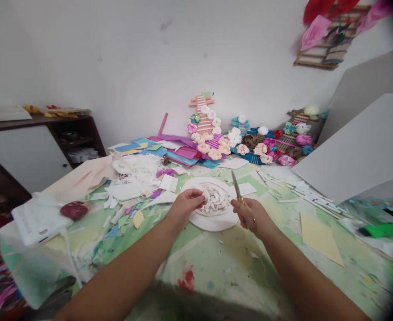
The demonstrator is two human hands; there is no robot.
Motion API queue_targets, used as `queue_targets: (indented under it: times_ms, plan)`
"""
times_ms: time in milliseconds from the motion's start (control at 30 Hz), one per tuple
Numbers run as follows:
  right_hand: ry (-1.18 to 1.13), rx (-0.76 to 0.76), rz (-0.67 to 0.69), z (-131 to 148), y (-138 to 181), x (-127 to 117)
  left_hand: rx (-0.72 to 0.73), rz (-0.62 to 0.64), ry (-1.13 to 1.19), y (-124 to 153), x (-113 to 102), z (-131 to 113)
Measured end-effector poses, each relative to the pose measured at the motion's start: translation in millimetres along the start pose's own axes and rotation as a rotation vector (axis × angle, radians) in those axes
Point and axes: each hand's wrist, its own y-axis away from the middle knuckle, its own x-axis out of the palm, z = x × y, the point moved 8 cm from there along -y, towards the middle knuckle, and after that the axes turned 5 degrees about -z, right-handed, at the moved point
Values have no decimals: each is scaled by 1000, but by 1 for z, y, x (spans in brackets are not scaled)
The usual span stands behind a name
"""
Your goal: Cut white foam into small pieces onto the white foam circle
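Note:
A round white disc (199,223) lies on the table with a heap of small crumpled white pieces (218,200) at its centre. Over the disc's left side is my left hand (188,206), its thumb and fingers pinched on a small white piece (205,195) that looks like paper. My right hand (250,216) grips a pair of scissors (237,185) with gold-coloured handles at the disc's right edge. The blades point up and away from me and look closed. My fingers partly cover the handles.
A tangle of white string (138,169), coloured sheets (183,149) and paper scraps lie at the left and back. Paper-flower crafts (213,129) lean on the wall. A white device (40,218) sits left; white sticks (313,196) and a yellow card (320,236) lie right.

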Motion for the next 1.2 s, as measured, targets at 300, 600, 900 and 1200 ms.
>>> queue_targets:
  times_ms: [300,600,900,1200]
  plan:
    - [490,-113,68,10,26,27,-10,25,67,3,4,4]
    - [623,-177,133,9,27,34,28,-10,-77,9,9,-1]
    - [642,-181,128,8,31,30,70,-31,88,7,7,2]
    - [637,-198,170,6,32,32,39,-35,86,11,9,3]
